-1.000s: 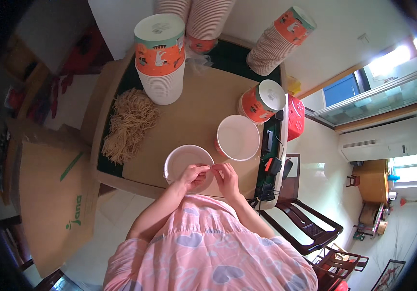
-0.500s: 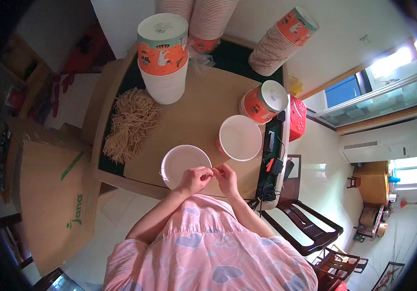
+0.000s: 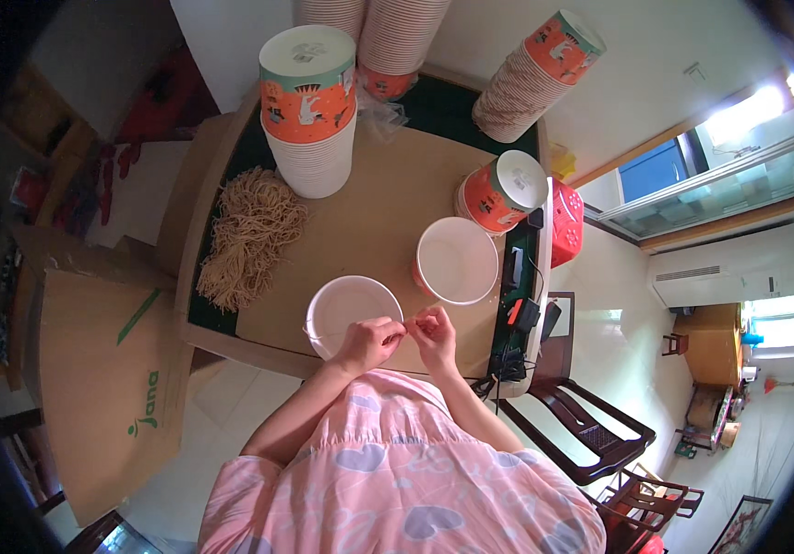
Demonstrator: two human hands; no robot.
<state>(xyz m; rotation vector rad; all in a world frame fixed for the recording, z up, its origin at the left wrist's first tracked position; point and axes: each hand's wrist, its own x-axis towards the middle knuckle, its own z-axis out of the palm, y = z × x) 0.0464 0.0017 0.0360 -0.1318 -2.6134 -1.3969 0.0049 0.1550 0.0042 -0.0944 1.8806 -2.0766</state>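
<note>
A white-lined paper bucket (image 3: 342, 300) stands upright close in front of me, with a bit of thin cord showing at its left rim. At its right rim my left hand (image 3: 372, 343) and my right hand (image 3: 434, 342) meet, fingertips pinched together. Between them is what looks like a thin cord, mostly covered by the fingers. Just right and farther off, a second open paper bucket (image 3: 457, 260) sits with its mouth toward me. A loose bundle of beige cords (image 3: 251, 235) lies at the table's left side.
Tall stacks of upturned orange-and-green paper buckets (image 3: 309, 111) stand at the back, with a leaning stack (image 3: 537, 78) and a shorter one (image 3: 503, 192) at right. Black chargers and cables (image 3: 512, 365) line the right edge. A large cardboard box (image 3: 106, 388) is at left.
My right hand's fingers have shifted slightly up and lifted a little, while its thumb side stays near the left hand. The left hand and the buckets hold their places.
</note>
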